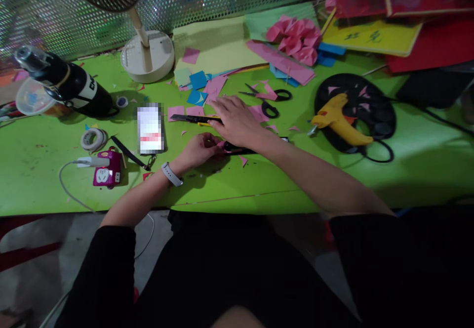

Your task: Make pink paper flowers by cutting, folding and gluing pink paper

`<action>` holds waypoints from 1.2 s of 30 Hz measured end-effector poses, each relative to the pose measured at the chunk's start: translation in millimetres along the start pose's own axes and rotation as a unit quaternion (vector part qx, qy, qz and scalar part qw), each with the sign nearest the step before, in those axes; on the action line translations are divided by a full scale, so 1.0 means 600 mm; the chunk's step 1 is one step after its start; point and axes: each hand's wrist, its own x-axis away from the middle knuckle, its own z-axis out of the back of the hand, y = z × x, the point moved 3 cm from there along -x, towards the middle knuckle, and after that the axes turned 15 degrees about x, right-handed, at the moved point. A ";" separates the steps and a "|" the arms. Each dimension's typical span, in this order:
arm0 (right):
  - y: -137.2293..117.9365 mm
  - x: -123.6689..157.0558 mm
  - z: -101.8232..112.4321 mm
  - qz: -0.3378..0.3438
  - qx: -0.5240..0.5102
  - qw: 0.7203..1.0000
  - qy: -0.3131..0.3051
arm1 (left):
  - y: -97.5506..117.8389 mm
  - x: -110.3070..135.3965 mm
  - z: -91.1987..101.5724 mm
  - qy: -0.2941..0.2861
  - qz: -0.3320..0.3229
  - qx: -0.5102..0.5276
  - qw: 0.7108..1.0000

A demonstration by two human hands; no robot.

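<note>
My left hand (198, 151), a pale band at its wrist, is closed low over the table. Its thumb and fingers pinch a small piece of pink paper (221, 145) at the end of a long black tool (237, 149), which looks like a stapler. My right forearm hides part of that tool. My right hand (237, 120) lies palm down with its fingers stretched forward over pink paper scraps. The thumb is by the near end of a black and yellow utility knife (194, 119). Behind the right hand rests a pair of black-handled scissors (283, 94), with pink paper across it.
Left stand a phone (150, 129), tape roll (92, 139), purple power adapter (107, 169), black bottle (79, 88) and white fan base (148, 56). Right, a yellow glue gun (338, 115) rests on a black mat (328, 138). Behind are a pink paper flower (296, 39) and blue paper squares (197, 98).
</note>
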 end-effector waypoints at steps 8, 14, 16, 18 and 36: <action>0.000 0.000 -0.001 0.008 0.009 1.000 0.024 | -0.003 -0.001 0.000 -0.008 -0.009 0.017 1.000; -0.002 -0.001 0.000 0.001 0.015 1.000 0.004 | -0.005 -0.003 0.001 -0.010 -0.013 0.011 1.000; -0.003 -0.001 0.000 -0.001 0.015 1.000 0.001 | -0.004 -0.002 0.001 -0.007 -0.011 0.006 1.000; -0.002 -0.001 -0.001 -0.001 0.011 1.000 -0.001 | -0.002 -0.001 -0.001 -0.002 -0.009 0.004 1.000; 0.000 -0.002 -0.004 0.006 -0.006 1.000 -0.019 | 0.002 -0.001 -0.001 -0.007 -0.003 -0.003 1.000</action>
